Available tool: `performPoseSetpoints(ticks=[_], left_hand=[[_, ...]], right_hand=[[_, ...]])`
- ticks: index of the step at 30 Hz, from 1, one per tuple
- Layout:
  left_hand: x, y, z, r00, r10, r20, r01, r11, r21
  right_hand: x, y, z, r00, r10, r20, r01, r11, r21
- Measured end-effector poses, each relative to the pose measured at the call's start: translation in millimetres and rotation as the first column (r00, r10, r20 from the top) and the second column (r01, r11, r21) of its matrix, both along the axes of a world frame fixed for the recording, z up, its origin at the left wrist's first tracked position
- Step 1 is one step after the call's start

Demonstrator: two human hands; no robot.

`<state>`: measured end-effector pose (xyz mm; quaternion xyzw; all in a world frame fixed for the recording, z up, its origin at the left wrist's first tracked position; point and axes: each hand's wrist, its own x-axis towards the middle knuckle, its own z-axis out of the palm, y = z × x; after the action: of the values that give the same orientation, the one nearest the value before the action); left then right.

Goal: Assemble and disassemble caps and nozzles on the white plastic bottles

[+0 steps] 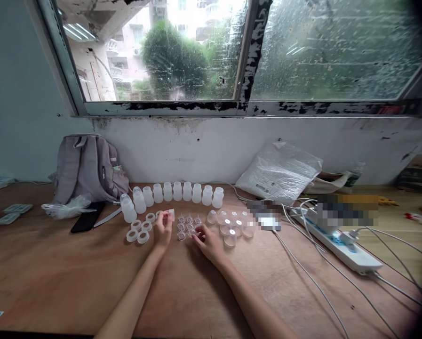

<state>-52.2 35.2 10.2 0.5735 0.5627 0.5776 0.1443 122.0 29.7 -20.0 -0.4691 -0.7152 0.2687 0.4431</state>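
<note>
My left hand (163, 229) is closed, pinching a white bottle ring (171, 215) between thumb and fingers above the table. More white bottle rings (143, 237) lie to its left. The fingers of my right hand (207, 239) are closed around a clear bottle nipple (192, 232) at the right edge of a small group. Other clear nipples (181, 236) stand in rows between both hands. Behind the hands, frosted baby bottles (177, 191) form a curved row; the leftmost two have something on top. Clear dome caps (230, 239) with white dots sit right of my right hand.
A grey backpack (82, 167), a plastic bag (69, 207) and a black phone (87, 217) are at the left. A silvery package (279, 172) leans on the wall below the window. White cables run from a power strip (348, 254) at the right across the wooden table (182, 296).
</note>
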Motion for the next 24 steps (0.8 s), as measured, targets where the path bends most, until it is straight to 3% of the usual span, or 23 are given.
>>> performPoseSetpoints(ticks=[2, 7, 13, 17, 24], left_hand=[[19, -8, -0.9, 0.995, -0.049, 0.084, 0.048, 0.999, 0.013], [47, -33, -8.2, 0.982, -0.187, 0.029, 0.185, 0.981, 0.056], [46, -38, -13.4, 0.966, -0.252, -0.06, 0.254, 0.967, 0.03], [42, -36, -13.6, 0.968, -0.243, -0.062, 0.244, 0.97, -0.003], [44, -33, -14.0, 0.923, -0.334, 0.192, 0.346, 0.938, -0.031]], right_hand=[[0, -2, 3.4, 0.992, -0.067, -0.108, 0.065, 0.998, -0.025], [-1, -8, 11.7, 0.968, -0.144, -0.208, 0.151, 0.988, 0.02], [-5, -17, 17.6, 0.978, -0.013, -0.207, 0.028, 0.997, 0.072], [-8, -24, 20.9, 0.929, 0.092, -0.357, -0.107, 0.994, -0.024], [-5, -22, 25.4, 0.767, 0.081, -0.636, -0.259, 0.947, -0.192]])
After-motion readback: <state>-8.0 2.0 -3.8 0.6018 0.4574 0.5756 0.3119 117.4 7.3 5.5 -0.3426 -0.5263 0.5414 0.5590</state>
